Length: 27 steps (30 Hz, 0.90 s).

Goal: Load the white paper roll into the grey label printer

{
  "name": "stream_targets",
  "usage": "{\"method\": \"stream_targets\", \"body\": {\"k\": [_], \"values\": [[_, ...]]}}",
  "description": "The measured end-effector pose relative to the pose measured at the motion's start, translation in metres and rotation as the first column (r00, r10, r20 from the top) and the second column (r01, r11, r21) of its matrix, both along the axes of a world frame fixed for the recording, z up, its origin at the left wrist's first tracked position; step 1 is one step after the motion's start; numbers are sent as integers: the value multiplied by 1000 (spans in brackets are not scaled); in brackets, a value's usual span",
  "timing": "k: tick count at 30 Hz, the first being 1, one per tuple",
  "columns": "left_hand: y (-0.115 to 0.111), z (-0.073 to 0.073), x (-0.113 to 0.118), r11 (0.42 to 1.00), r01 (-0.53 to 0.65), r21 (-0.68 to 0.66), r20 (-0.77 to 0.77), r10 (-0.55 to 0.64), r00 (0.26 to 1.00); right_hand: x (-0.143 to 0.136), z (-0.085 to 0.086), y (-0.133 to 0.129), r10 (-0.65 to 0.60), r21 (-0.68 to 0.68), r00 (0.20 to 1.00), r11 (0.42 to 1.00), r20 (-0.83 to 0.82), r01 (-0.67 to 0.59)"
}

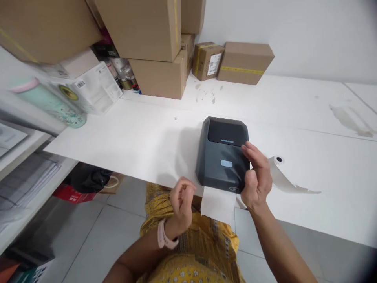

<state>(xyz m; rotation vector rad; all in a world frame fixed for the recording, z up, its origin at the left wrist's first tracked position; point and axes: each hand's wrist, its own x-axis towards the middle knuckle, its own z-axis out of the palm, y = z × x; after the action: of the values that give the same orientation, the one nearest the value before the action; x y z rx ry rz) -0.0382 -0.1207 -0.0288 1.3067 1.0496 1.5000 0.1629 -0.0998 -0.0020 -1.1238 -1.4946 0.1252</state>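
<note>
A dark grey label printer (218, 157) with a black lid and a pale button stands on the white table. From its front a strip of white paper (218, 202) hangs over the table edge. My right hand (259, 175) is at the printer's right side, thumb and fingers apart, fingertips at its upper right edge; I cannot tell how firmly they touch. Left of the paper strip, just off the table edge, my left hand (182, 200) is curled closed, with nothing visible in it. A small paper roll (277, 160) lies right of the printer, its loose end (290, 184) trailing rightward.
Large cardboard boxes (156, 76) are stacked at the back left. Two smaller taped cartons (244, 65) stand against the wall. A mint green bottle (55, 104) leans by a white box (97, 88) at the left. Lower left, shelves (32, 184) hold papers.
</note>
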Motion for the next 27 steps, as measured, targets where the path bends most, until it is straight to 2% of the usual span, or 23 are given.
{"method": "stream_targets", "body": {"k": [1,2,3,4,5,6,10,15,17,22,27], "values": [[-13,-7,-2,970,124,-209,32,-119,992,-1,-2,-1,0,-1,1000,1000,-9,0],[-22,-11,-2,896,263,-359,84,-249,965,-2,-3,-2,4,-6,1000,1000,-2,-4],[-26,-13,-2,794,390,-465,152,-363,919,-2,-2,-2,10,-13,1000,1000,25,-10],[-26,-12,-2,702,485,-522,213,-444,871,-1,-1,-3,19,-19,998,1000,68,-18],[-23,-10,-1,641,540,-545,249,-492,834,0,0,-3,25,-23,992,999,121,-22],[-18,-6,1,616,561,-552,254,-517,818,1,1,-3,26,-24,984,999,174,-23],[-7,5,11,656,516,-551,180,-511,841,2,3,-4,20,-6,965,1000,263,-19],[-17,4,23,653,496,-572,314,-385,868,2,3,-3,38,19,964,999,263,-45],[-18,0,22,667,480,-569,258,-410,875,3,2,-2,55,30,962,997,267,-66],[-10,-5,11,731,455,-509,8,-524,852,6,4,-1,67,48,953,995,295,-85],[-6,-7,8,742,457,-489,-49,-547,836,8,13,-4,83,29,919,994,386,-102]]}}
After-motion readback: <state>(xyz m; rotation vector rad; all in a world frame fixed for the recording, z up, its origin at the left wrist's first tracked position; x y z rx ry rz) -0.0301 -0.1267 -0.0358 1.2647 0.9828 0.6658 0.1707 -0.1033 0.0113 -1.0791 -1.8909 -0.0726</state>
